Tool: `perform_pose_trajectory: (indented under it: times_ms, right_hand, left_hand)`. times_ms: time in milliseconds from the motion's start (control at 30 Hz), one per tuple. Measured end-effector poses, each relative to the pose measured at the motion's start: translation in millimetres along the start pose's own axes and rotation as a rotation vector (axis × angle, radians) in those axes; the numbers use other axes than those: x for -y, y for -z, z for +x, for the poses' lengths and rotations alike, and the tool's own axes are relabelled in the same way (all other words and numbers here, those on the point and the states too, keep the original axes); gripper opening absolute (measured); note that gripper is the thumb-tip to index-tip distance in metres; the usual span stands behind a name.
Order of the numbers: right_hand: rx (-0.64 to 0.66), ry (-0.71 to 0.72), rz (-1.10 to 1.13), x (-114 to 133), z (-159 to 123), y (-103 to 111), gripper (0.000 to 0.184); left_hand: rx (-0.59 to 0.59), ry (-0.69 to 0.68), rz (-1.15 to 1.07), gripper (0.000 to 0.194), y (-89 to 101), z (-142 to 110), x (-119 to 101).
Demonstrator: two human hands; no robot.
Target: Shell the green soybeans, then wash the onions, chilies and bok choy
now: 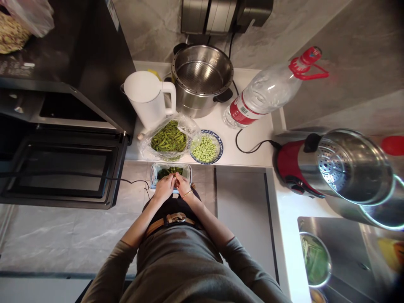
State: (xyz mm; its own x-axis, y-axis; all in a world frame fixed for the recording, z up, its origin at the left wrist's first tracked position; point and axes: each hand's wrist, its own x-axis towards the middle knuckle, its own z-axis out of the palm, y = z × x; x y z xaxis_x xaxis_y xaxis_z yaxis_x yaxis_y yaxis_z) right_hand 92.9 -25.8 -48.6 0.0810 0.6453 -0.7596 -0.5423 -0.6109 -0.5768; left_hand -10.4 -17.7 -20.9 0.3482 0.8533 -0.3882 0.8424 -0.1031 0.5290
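My left hand (164, 188) and my right hand (184, 185) meet just above a glass container (153, 173) with dark green pods or shells in it. Fingers of both hands are pinched together at the tips; whatever is between them is too small and hidden to make out. On the counter beyond, an open clear plastic bag (146, 145) holds many green edamame pods (169, 138). To its right, a blue-rimmed plate (220, 150) carries shelled green beans (205, 148), and the bag's edge overlaps its rim.
A white pitcher (145, 97), a steel steamer pot (202, 94) and a large water bottle (265, 94) stand behind. Left is an oven with its door (66, 170) lowered. A red-based cooker (288, 162) and a sink (344, 235) are at right.
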Motion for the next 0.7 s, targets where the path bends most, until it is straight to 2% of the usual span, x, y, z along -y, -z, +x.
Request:
perform_pose_trajectory:
  times_ms: [133,267,467,600,700]
  right_hand:
    - [-0.031,0.139,-0.180,-0.2,-1.7,-2.1,0.046]
    - [-0.056,0.230,-0.312,3.4,-2.7,1.0,0.048]
    - [-0.062,0.349,-0.363,10.9,-8.6,-4.2,0.045]
    - [-0.104,0.450,-0.398,14.1,-14.2,-8.0,0.043]
    - [-0.098,0.466,-0.419,15.6,-17.4,-6.4,0.044]
  left_hand:
    - [-0.023,0.092,-0.151,0.033,-3.9,1.2,-5.4]
    - [0.012,0.105,-0.368,0.031,-5.3,4.8,-7.4]
    - [-0.082,0.224,-0.749,0.033,-9.0,4.9,-18.0]
    - [-0.149,0.218,-0.909,0.033,-13.2,3.6,-26.0]
    - [-0.158,0.236,-1.005,0.037,-17.3,5.9,-26.9]
